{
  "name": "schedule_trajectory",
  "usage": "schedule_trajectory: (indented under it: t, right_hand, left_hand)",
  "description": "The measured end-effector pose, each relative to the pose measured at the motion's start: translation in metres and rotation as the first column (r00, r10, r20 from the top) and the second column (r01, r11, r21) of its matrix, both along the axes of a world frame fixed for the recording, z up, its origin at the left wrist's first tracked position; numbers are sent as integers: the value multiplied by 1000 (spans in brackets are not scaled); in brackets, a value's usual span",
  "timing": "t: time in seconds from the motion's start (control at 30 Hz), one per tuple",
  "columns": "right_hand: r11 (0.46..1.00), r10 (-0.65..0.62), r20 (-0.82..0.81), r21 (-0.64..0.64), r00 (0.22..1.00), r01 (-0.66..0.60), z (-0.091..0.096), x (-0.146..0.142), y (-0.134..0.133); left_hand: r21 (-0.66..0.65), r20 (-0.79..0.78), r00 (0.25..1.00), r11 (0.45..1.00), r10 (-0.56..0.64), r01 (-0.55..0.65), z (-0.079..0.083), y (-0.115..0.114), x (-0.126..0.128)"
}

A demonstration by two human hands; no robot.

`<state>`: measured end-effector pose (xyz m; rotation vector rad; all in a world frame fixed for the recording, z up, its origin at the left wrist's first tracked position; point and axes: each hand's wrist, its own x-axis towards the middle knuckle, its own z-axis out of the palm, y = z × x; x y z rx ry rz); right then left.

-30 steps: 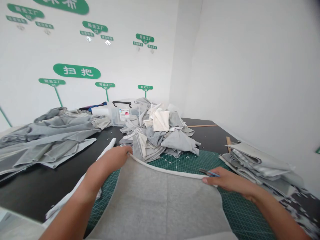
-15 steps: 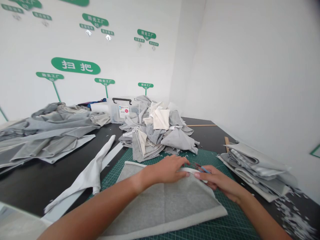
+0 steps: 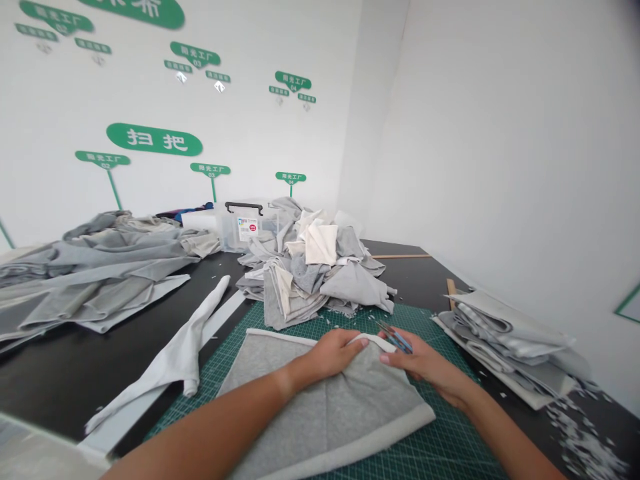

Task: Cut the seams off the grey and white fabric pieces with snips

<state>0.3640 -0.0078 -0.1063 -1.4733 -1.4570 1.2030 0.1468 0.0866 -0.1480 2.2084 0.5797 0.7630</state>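
A grey cloth (image 3: 320, 407) with pale folded edges lies over the green cutting mat (image 3: 425, 460). My left hand (image 3: 336, 352) is closed on the cloth's far edge, thumb on top. Just to the right, my right hand (image 3: 417, 360) grips small blue-handled scissors (image 3: 397, 339), their metal tips pointing up and left above that edge. The thumb of this hand also reaches the cloth's rim, though whether it pinches the fabric is hard to tell. Small white scraps (image 3: 367, 319) are scattered on the mat beyond my hands.
A heap of grey and cream cloths (image 3: 320, 267) sits behind the mat, beside a clear plastic box (image 3: 245, 230). More fabric (image 3: 115, 267) spreads at left, near a twisted white cloth (image 3: 175, 353). Folded cloths (image 3: 510, 340) and clippings (image 3: 580, 433) lie at right.
My left hand has moved slightly left and down, its fingers now lower on the cloth edge. The scissors show more clearly in my right hand. The cloth's right corner has shifted left.
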Motion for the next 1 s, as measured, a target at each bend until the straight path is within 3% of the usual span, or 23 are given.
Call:
schedule_trajectory:
  t: [0.17, 0.27, 0.37, 0.47, 0.67, 1.0]
  right_hand:
    - [992, -86, -6, 93, 996, 86, -5, 0, 6]
    - [981, -132, -40, 137, 990, 137, -12, 0, 12]
    - [984, -123, -60, 120, 991, 130, -18, -1, 14]
    - [987, -91, -37, 126, 995, 95, -17, -2, 13]
    - [964, -112, 39, 249, 993, 99, -15, 2, 13]
    - [973, -160, -88, 157, 983, 172, -24, 2, 16]
  left_hand:
    - [-27, -67, 998, 1000, 13, -15, -4, 1, 0]
    - [41, -60, 995, 996, 79, -77, 0, -6, -3]
    - [114, -2, 988, 981, 157, -156, 6, -18, -6]
    - [138, 67, 986, 978, 151, -159, 11, -24, -5]
    - [144, 68, 972, 962, 226, -234, 6, -16, -2]
    - [119, -33, 995, 989, 92, -88, 6, -19, -7]
